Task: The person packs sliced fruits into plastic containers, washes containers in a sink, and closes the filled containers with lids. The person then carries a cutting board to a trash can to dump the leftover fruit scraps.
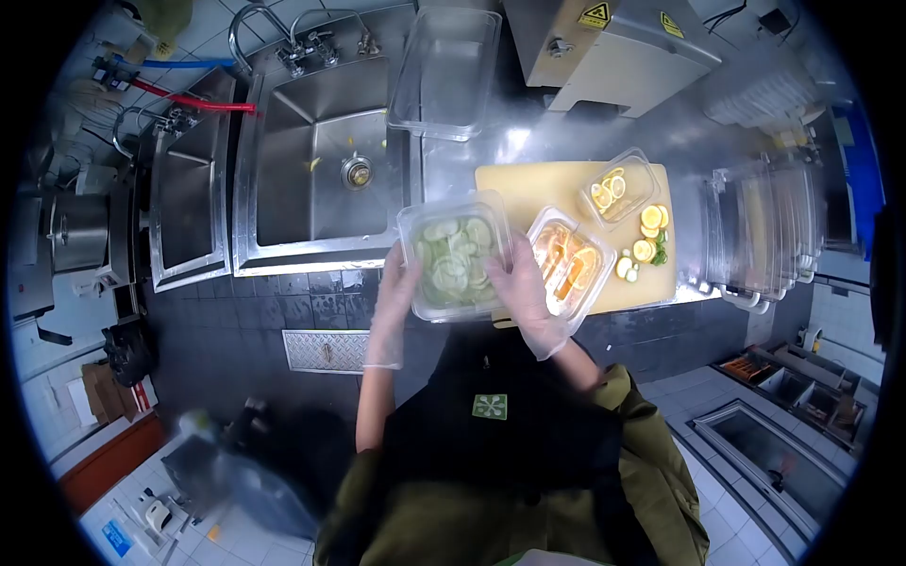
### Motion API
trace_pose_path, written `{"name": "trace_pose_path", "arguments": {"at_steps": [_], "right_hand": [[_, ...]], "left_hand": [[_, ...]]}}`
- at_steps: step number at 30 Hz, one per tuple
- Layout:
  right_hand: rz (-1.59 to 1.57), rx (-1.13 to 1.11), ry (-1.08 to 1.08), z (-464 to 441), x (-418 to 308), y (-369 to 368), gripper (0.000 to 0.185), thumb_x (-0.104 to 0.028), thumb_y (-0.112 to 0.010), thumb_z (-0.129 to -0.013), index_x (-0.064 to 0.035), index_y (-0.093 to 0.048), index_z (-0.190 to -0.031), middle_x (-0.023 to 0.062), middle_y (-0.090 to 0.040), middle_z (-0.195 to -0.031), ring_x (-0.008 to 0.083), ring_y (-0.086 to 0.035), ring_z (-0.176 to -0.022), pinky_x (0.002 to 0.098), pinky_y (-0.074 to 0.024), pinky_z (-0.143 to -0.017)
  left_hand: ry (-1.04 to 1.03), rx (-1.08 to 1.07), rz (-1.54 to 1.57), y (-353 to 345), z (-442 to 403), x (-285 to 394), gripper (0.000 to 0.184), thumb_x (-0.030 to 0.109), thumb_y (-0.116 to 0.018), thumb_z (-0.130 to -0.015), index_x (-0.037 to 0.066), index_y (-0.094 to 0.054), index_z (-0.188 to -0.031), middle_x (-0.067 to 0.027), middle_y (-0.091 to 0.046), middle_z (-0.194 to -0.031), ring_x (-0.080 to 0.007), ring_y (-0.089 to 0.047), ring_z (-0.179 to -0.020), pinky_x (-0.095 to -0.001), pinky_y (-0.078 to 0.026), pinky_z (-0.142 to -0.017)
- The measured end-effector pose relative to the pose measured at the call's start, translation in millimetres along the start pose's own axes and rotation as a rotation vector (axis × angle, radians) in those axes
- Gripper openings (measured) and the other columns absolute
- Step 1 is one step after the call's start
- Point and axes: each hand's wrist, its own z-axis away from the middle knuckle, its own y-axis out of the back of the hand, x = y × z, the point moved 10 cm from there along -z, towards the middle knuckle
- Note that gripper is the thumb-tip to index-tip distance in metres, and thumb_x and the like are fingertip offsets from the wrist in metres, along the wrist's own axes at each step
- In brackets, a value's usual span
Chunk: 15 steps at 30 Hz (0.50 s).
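Both gloved hands hold a clear plastic container point(455, 259) of pale green slices, my left hand point(394, 294) at its left side and my right hand point(525, 292) at its right. It hangs in front of the counter's edge, between the sink and a yellowish cutting board point(528, 187). Just beyond my right hand, a second clear container point(572, 267) with orange slices sits on the board. Behind it lies a smaller container point(615, 191) with lemon slices. Loose citrus slices point(650, 226), green leaves point(661, 249) and small pale green slices point(627, 269) are at the board's right.
A steel sink point(321, 170) with a drain is at the left. An empty clear tub point(445, 75) stands behind the counter's front. A steel machine point(623, 52) is at the back, and upright clear containers point(760, 231) stand at the right.
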Motion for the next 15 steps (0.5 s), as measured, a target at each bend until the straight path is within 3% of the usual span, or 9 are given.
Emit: {"name": "trace_pose_path", "arguments": {"at_steps": [3, 5, 8, 11, 15], "right_hand": [[0.286, 0.097, 0.165, 6, -24, 6, 0.061, -0.012, -0.068, -0.075, 0.002, -0.038, -0.127, 0.0203, -0.05, -0.107, 0.0318, -0.051, -0.097, 0.0415, -0.0435, -0.084], [0.446, 0.092, 0.193, 7, -33, 7, 0.07, -0.014, -0.069, -0.072, 0.0022, -0.034, -0.13, 0.0246, -0.043, -0.118, 0.038, -0.046, -0.106, 0.0458, -0.0409, -0.089], [0.507, 0.177, 0.476, 11, -52, -1, 0.071, -0.013, -0.068, -0.069, 0.0033, -0.034, -0.129, 0.0257, -0.04, -0.124, 0.0406, -0.045, -0.109, 0.048, -0.0386, -0.091], [0.781, 0.214, 0.614, 12, -63, -28, 0.066, -0.011, -0.065, -0.068, 0.0037, -0.037, -0.126, 0.0262, -0.036, -0.127, 0.0424, -0.043, -0.113, 0.0493, -0.0372, -0.094], [0.595, 0.019, 0.449, -14, -65, -27, 0.055, -0.012, -0.061, -0.071, 0.0025, -0.041, -0.12, 0.0254, -0.037, -0.127, 0.0448, -0.037, -0.12, 0.0507, -0.0352, -0.097]], "left_hand": [[-0.002, 0.025, -0.029, -1, -9, -31, 0.067, 0.021, -0.061, -0.086, 0.003, -0.027, -0.141, -0.0146, -0.044, -0.133, -0.0205, -0.045, -0.119, -0.0302, -0.036, -0.099], [0.018, 0.027, 0.023, 1, -10, -36, 0.066, 0.019, -0.061, -0.086, 0.003, -0.028, -0.14, -0.015, -0.046, -0.131, -0.0201, -0.046, -0.118, -0.0302, -0.037, -0.098], [-0.002, 0.057, 0.057, 3, -12, -42, 0.062, 0.015, -0.061, -0.085, 0.001, -0.031, -0.138, -0.0147, -0.049, -0.125, -0.0199, -0.048, -0.114, -0.0301, -0.04, -0.095], [0.012, 0.007, 0.149, -2, -10, -34, 0.056, 0.011, -0.06, -0.084, 0.0, -0.035, -0.133, -0.0135, -0.052, -0.12, -0.0201, -0.052, -0.109, -0.0301, -0.042, -0.092], [0.105, -0.064, 0.229, -4, -19, -32, 0.052, 0.007, -0.06, -0.082, -0.001, -0.039, -0.128, -0.0129, -0.053, -0.118, -0.0187, -0.054, -0.103, -0.0299, -0.045, -0.087]]}}
